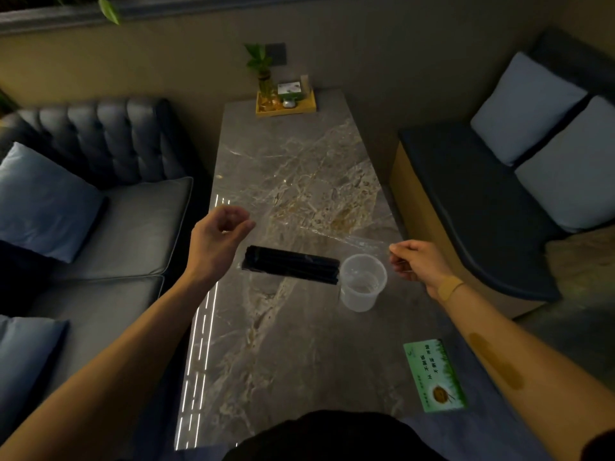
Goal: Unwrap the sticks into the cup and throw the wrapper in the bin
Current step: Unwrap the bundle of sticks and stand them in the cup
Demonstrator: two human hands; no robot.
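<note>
Both my arms are out over the marble table, hands well apart w/ a sheet of clear wrapper stretched between them, hard to see except for glare and creases. My left hand is raised, fingers curled in w/ thumb and forefinger tips together; looks like it pinches the wrapper's left edge, but the film is too faint there to be sure. My right hand is pinched shut on the wrapper's right corner, thumb against forefinger, other fingers tucked under; there's a tan plaster on that wrist. The black sticks are a tight bundle lying flat, long axis running left-right, between my hands and a bit nearer me; can't tell if the bundle rests on the table or on the lower part of the film. Its right end is just beside the rim of the clear plastic cup, prob touching it. Cup stands upright on the table, just left of and below my right hand, nothing in it that I can make out. Near right corner of the table: a green printed card lying flat, well apart from the cup. Far end of the table: a yellow tray w/ a small plant in a glass bottle and a few small items. Dark tufted sofa w/ blue cushions to my left, a bench w/ pale cushions to my right.
</note>
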